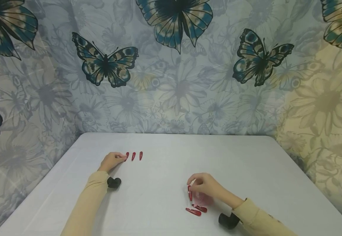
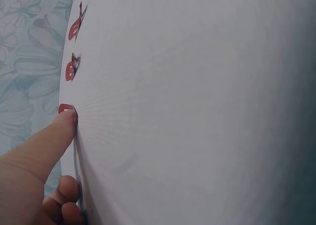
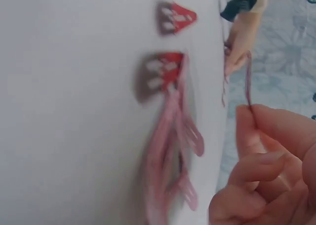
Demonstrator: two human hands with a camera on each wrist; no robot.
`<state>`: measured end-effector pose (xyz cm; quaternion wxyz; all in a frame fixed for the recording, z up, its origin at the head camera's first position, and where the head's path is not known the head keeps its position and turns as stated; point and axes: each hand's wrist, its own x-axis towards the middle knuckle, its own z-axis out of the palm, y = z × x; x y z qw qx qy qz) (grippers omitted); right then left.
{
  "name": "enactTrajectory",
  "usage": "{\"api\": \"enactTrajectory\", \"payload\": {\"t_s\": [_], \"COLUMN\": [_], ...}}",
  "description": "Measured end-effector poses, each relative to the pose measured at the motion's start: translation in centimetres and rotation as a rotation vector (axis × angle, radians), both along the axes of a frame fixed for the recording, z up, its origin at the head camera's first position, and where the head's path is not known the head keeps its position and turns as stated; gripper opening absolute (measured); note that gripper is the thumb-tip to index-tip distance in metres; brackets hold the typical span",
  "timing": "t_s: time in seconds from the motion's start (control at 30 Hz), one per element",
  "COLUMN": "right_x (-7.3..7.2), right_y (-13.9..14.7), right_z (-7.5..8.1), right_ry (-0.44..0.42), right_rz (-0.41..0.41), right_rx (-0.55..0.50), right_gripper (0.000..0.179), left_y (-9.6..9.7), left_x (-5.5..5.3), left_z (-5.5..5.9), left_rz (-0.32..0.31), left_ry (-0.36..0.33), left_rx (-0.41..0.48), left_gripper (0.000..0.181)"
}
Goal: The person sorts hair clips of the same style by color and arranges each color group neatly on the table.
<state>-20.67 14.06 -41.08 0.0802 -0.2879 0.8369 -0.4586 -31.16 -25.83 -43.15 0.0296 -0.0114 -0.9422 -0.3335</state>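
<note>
Toward the back left, three red snap hair clips stand in a row, such as the middle clip [image 1: 133, 156]. My left hand [image 1: 114, 160] reaches the leftmost clip [image 2: 64, 108] and pinches it at the white table [image 1: 159, 183], one fingertip covering part of it. At the front right, my right hand [image 1: 206, 185] pinches another red hair clip [image 1: 190, 193] between thumb and index finger; in the right wrist view this clip [image 3: 248, 79] shows edge-on. Below that hand lie two more red clips, one clip [image 1: 193, 211] in front of the other clip [image 1: 200, 208].
A pink translucent thing [image 1: 201, 199] with looped, ribbon-like parts lies beneath my right hand, partly hidden. Black wrist devices are on both arms, the left device [image 1: 114, 183] and the right device [image 1: 229, 221]. Behind the table is a butterfly-patterned wall [image 1: 182, 98].
</note>
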Motion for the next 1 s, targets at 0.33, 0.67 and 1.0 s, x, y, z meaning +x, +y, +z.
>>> {"api": "enactTrajectory", "payload": {"t_s": [0.33, 0.67, 1.0], "right_x": [-1.7, -4.8, -8.0], "right_y": [-1.4, -3.4, -7.4], "right_z": [2.5, 2.5, 2.7], "right_ry": [-0.082, -0.092, -0.116], "right_rz": [-0.034, -0.115, -0.227], "right_rx": [-0.051, 0.037, -0.072], "right_gripper": [0.005, 0.021, 0.032], "left_y": [-0.1, -0.1, -0.1], "left_x": [-0.1, -0.2, 0.2], "left_z": [-0.4, -0.6, 0.5], "left_rz": [0.003, 0.008, -0.006], "left_ry": [-0.005, -0.006, -0.005], "left_rx": [0.025, 0.027, 0.028], "left_gripper": [0.023, 0.023, 0.022]}}
